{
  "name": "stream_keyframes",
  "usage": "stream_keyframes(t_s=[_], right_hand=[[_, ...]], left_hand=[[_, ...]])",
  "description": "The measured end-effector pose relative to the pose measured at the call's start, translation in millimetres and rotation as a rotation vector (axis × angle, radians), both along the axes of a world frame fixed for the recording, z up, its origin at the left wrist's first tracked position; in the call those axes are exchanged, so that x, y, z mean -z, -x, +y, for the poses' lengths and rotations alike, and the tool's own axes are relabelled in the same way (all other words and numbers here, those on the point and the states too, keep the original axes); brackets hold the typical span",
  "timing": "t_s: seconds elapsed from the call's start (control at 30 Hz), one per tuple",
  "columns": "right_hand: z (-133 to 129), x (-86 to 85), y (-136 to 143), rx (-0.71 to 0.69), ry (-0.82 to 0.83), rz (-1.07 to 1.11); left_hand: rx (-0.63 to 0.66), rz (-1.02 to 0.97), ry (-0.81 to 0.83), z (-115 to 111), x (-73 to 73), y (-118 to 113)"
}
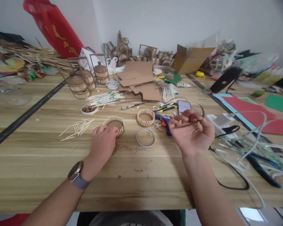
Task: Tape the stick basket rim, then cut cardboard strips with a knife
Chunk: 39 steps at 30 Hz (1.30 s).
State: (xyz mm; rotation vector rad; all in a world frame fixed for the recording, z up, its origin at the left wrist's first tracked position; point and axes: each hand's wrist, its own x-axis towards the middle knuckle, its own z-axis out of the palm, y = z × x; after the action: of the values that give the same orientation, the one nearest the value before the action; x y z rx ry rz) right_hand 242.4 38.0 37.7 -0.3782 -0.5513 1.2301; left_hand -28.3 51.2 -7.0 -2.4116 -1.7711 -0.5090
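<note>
My left hand (103, 142), with a watch on the wrist, has its fingers closed on the near left rim of a round base (119, 123) walled with short upright sticks. Raised over the table's right part, my right hand (194, 135) is turned palm up and pinches a thin brown strip (203, 110) that bends into a loop. Between the hands stands a second stick-walled ring (145, 117). Just in front of it lies a roll of tape (145, 137). A blue glue gun (165, 121) is partly hidden behind my right hand.
Loose short sticks (81, 128) lie left of my left hand. Farther back are a pen (132, 106), cutters (166, 107), a phone (184, 106), cardboard sheets (139, 75) and finished lantern-like baskets (77, 84). Cables (259, 138) and blue-handled pliers (261, 169) crowd the right side.
</note>
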Motion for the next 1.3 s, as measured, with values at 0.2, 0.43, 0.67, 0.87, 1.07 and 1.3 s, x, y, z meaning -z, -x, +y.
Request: stream_keyframes(t_s=[0.2, 0.43, 0.67, 0.87, 1.07, 1.3], right_hand=[[-3, 2.6, 6, -0.019, -0.012, -0.241], [-18, 16.5, 52, -0.259, 0.164, -0.4], [-30, 25.7, 71, -0.411, 0.239, -0.467], [-32, 29.1, 78, -0.414, 0.275, -0.595], [-35, 32.3, 78, -0.339, 0.219, -0.763], [-35, 33.2, 77, -0.214, 0.116, -0.962]], left_hand=[[0.254, -0.2, -0.285, -5, 1.2, -4], [0.632, -0.622, -0.125, -34, -9.0, -22], [0.554, -0.969, 0.299, -43, -12.4, -24], [0.383, -0.984, 0.356, -45, -9.8, -29], [0.36, -1.009, 0.379, -46, -9.4, -31], [0.282, -1.253, 0.59, -42, -10.2, -30]])
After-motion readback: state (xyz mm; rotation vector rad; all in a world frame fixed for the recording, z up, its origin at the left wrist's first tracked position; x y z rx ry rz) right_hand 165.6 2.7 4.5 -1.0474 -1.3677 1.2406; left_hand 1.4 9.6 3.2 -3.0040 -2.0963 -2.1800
